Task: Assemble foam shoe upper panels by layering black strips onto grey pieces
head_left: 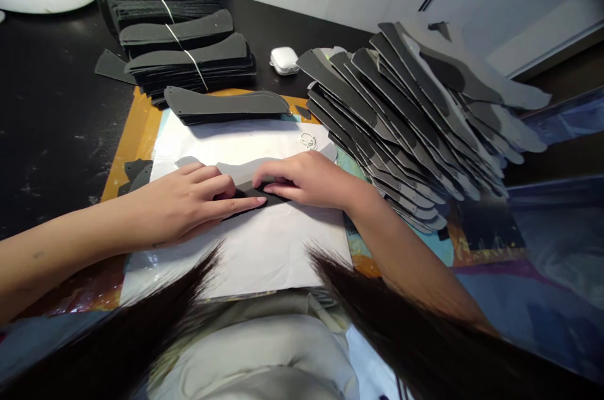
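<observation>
Resting our left hand (198, 202) and right hand (309, 180) on the narrow, flat black piece (279, 199) midway across the smooth white paper sheet (283, 255), we touch it with our fingertips, though we cannot tell whether either hand pinches it. Right of the sheet, we see fanned, curved black-and-grey pieces (401, 117).
</observation>
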Available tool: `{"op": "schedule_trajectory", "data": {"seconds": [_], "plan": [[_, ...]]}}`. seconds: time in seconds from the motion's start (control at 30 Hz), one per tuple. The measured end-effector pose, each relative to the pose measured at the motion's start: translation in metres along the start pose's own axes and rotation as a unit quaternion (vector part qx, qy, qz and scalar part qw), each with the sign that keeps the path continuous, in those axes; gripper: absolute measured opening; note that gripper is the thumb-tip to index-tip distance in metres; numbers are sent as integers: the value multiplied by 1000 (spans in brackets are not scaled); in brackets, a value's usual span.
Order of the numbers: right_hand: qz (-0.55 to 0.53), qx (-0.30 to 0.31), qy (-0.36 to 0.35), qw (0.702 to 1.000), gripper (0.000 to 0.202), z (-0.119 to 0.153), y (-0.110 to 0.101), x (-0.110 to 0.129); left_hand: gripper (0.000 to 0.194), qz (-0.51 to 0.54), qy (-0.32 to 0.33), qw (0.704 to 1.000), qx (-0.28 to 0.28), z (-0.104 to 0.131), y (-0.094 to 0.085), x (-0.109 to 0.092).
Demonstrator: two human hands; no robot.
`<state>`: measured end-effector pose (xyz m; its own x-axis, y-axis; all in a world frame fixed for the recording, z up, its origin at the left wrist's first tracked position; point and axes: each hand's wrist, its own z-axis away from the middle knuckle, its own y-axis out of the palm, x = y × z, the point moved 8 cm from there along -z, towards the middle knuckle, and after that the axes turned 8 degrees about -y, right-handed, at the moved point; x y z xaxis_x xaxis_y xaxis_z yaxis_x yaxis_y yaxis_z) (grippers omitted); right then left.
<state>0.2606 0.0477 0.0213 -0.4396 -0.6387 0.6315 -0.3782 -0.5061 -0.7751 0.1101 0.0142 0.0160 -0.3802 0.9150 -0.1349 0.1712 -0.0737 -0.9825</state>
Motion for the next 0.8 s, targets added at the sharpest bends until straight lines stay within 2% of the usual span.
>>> {"op": "schedule_trajectory", "data": {"seconds": [0.13, 0.27, 0.4, 0.8], "plan": [[38, -1, 18, 999, 22, 3, -4, 0, 57, -2, 7, 1000, -6, 1, 0, 0], [67, -23, 36, 997, 18, 9, -14, -5, 64, 0, -1, 1000, 13, 1, 1, 0], [28, -33, 46, 998, 19, 11, -17, -13, 67, 3, -7, 1000, 16, 2, 0, 0], [-56, -1, 36, 998, 27, 11, -15, -19, 66, 1, -20, 999, 34, 1, 1, 1]]}}
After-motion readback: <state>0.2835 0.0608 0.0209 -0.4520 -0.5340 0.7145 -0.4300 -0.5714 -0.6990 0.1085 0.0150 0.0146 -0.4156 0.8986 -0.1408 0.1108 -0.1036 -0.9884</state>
